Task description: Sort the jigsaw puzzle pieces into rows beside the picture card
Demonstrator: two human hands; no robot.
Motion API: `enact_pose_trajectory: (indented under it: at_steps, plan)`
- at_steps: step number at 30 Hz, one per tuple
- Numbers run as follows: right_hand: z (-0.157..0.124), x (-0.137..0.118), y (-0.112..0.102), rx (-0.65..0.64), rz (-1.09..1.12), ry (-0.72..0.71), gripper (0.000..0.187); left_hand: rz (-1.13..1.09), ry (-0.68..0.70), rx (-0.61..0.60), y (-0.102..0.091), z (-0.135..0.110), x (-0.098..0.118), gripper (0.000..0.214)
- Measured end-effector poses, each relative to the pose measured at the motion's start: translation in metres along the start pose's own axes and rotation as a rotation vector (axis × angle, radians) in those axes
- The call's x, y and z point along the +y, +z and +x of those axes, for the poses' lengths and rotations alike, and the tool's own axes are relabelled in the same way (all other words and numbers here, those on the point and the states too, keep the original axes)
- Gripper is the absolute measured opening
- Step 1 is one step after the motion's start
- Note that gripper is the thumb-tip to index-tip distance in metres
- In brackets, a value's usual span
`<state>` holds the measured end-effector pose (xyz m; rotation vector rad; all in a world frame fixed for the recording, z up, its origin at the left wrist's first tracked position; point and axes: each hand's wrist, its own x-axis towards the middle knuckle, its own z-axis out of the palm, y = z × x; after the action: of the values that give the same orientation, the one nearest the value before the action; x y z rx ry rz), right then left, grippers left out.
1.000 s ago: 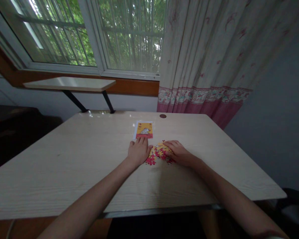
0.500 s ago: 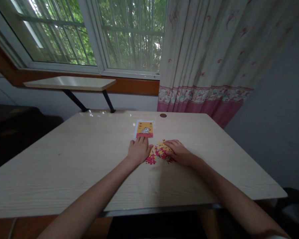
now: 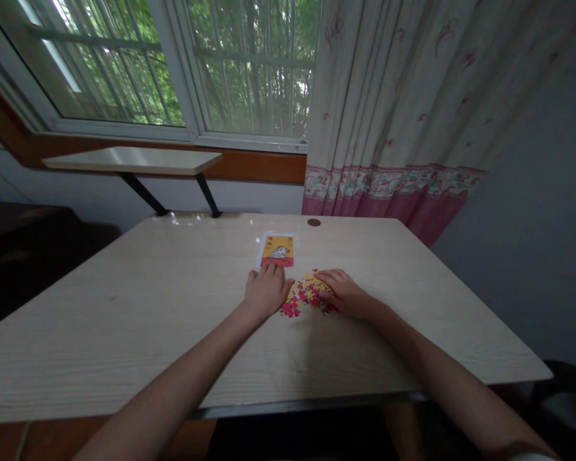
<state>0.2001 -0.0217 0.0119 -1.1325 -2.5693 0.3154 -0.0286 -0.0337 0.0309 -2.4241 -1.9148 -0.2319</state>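
A loose heap of red and yellow jigsaw puzzle pieces (image 3: 310, 294) lies on the pale wooden table between my hands. My left hand (image 3: 266, 291) rests palm down at the heap's left side, its fingers stretched forward to the lower edge of a picture card (image 3: 278, 250). That card shows a white cartoon animal on yellow above a red band. On the other side my right hand (image 3: 346, 294) lies over the right edge of the pieces, thumb and fingers apart. What lies under its palm is hidden.
The table (image 3: 173, 307) has a round brown cable-hole cover (image 3: 313, 223) near its back edge. A raised shelf (image 3: 139, 160) on black legs stands at the back left. Behind are a barred window (image 3: 249, 70) and a floral curtain (image 3: 393, 115).
Both hands, the card and the pieces stay in practically the same places. The camera view has shifted very slightly.
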Motion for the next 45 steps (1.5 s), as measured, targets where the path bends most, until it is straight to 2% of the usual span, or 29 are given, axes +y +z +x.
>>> enact_pose_trajectory:
  at_steps: [5, 9, 10, 15, 17, 22, 28, 36, 45]
  plan:
    - [-0.001, 0.002, 0.001, 0.003, 0.000, -0.006, 0.051, -0.021, -0.007, 0.023, -0.005, -0.001, 0.001, 0.042]
    - [-0.003, 0.002, -0.007, -0.037, 0.023, -0.013, 0.056, -0.045, 0.002, 0.039, -0.019, 0.004, -0.016, 0.043]
    - [-0.003, 0.003, -0.010, -0.051, 0.026, -0.014, 0.058, -0.064, 0.035, 0.022, -0.024, 0.006, -0.023, 0.042]
    - [-0.006, 0.002, -0.019, -0.137, 0.016, 0.024, 0.081, -0.293, 0.407, -0.186, -0.038, 0.011, -0.053, 0.047]
    - [-0.006, 0.000, -0.019, -0.185, 0.010, 0.032, 0.093, -0.338, 0.466, -0.234, -0.038, 0.011, -0.057, 0.056]
    - [-0.001, -0.003, -0.012, -0.223, -0.019, 0.024, 0.101, -0.327, 0.489, -0.292, -0.029, 0.010, -0.049, 0.063]
    - [0.007, -0.008, -0.006, -0.228, -0.063, 0.006, 0.096, -0.315, 0.542, -0.247, -0.022, 0.011, -0.038, 0.053]
    - [0.008, -0.014, -0.004, -0.219, -0.064, -0.042, 0.092, -0.297, 0.559, -0.227, -0.020, 0.012, -0.037, 0.049]
    - [0.006, -0.017, -0.004, -0.204, -0.047, -0.087, 0.085, -0.269, 0.570, -0.242, -0.026, 0.010, -0.037, 0.058]
